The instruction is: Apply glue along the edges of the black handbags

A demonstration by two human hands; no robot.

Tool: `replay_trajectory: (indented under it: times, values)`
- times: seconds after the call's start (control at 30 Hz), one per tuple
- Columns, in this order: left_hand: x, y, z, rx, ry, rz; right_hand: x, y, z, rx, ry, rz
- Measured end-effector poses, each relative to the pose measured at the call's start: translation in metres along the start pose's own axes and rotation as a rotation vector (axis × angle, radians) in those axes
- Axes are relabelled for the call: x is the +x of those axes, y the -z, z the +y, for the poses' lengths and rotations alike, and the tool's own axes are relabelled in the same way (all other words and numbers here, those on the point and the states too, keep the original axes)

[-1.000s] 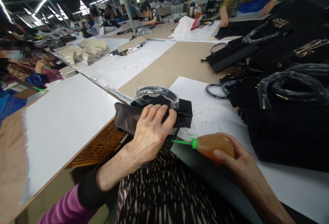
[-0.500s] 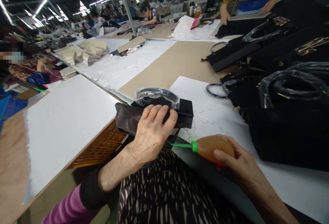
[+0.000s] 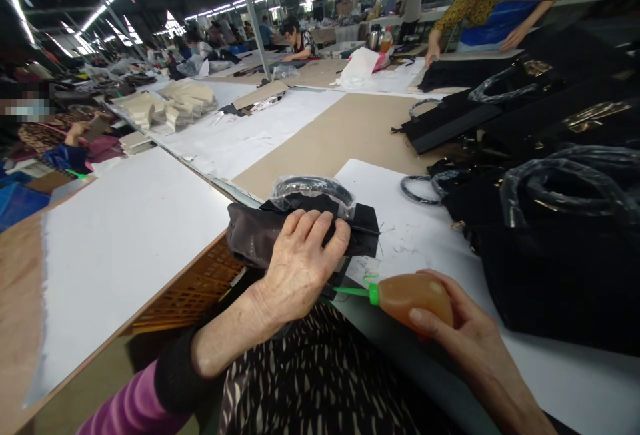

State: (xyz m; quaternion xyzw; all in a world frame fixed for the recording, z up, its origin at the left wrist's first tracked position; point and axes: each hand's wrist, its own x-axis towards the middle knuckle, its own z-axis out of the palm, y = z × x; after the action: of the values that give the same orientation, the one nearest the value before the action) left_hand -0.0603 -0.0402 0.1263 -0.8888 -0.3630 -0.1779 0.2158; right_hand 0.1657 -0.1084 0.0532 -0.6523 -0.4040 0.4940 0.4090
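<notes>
My left hand (image 3: 303,262) is closed over the edge of a black handbag (image 3: 250,232), fingers curled across its top and thumb out of sight. The bag lies folded at the table's near edge, its round handle (image 3: 315,187) wrapped in clear plastic. In my right hand (image 3: 463,318) is an amber squeeze bottle (image 3: 415,298) with a green cap and a long thin green nozzle (image 3: 353,291). The nozzle points left, its tip at a dark part of the bag below my left hand. Whether the tip touches the bag, I cannot tell.
Black bags (image 3: 560,255) with plastic-wrapped handles are heaped on the right. White paper (image 3: 135,235) covers the left table, above an orange plastic crate (image 3: 187,288). Cream pieces (image 3: 185,98) lie farther back. A co-worker in a blue apron (image 3: 493,25) stands across the table.
The view has tilted slightly, so the scene sits a little lower. Both hands keep their grips, and the bottle's nozzle stays near the same part of the bag.
</notes>
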Motion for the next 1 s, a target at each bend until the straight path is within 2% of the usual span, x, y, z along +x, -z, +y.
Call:
replay_trajectory:
  times: [0.17, 0.53, 0.83, 0.93, 1.0]
  values:
    - [0.003, 0.000, -0.001, 0.010, 0.001, 0.005, 0.003, 0.002, 0.006, -0.027, 0.060, 0.067]
    - [0.010, 0.003, -0.003, -0.008, -0.002, -0.012, 0.035, 0.004, 0.007, -0.449, 0.327, 0.281]
    - [0.022, 0.004, -0.007, 0.057, 0.011, 0.013, 0.051, 0.001, -0.001, -0.593, 0.498, 0.319]
    - [0.025, 0.007, -0.008, 0.052, 0.013, -0.017, 0.051, 0.001, 0.000, -0.565, 0.482, 0.317]
    - [0.028, 0.010, -0.010, 0.051, 0.016, -0.056, 0.047, 0.003, 0.001, -0.515, 0.397, 0.315]
